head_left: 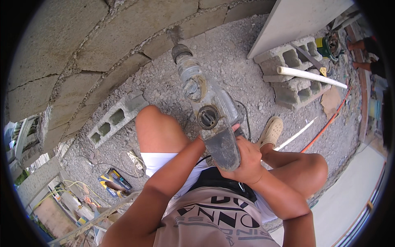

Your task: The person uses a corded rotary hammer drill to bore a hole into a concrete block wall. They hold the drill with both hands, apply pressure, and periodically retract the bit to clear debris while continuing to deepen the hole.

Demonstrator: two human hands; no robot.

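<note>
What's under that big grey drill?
Grey gravel shows on both sides of the drill. Whatever lies straight beneath its body is covered, so I can't tell.

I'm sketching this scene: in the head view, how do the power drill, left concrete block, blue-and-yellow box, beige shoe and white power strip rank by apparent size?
1. Power drill, probably enlarged by nearness
2. Concrete block
3. Box and shoe: too alike to rank
4. Power strip

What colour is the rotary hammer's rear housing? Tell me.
The rotary hammer has a dark grey, scuffed rear housing, best seen in the head view.
</note>
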